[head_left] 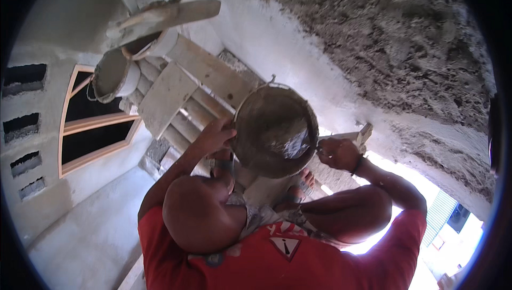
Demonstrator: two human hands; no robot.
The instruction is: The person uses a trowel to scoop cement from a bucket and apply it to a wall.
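Observation:
A round, mortar-caked bucket (pixel 255 163) is tilted in front of me, its mouth facing up toward me. Wet, shiny grey mix or water glistens low on the right inside it. My left hand (pixel 217 135) is closed on the left rim, fingers curled over the edge. At the opposite side, my right hand (pixel 340 154) is closed against the rim; its fingertips are partly hidden, so exactly which part it grips is unclear. The bucket is between my bent knees, over the planks.
Wooden planks and poles (pixel 205 103) form a platform beneath me. A flat grey board (pixel 168 98) lies on it. Farther left stand another bucket (pixel 129 79) filled with grey mix and a long wooden board (pixel 186 13). Rough plaster covers the wall (pixel 394 39) at right; a wooden window frame (pixel 98 124) is left.

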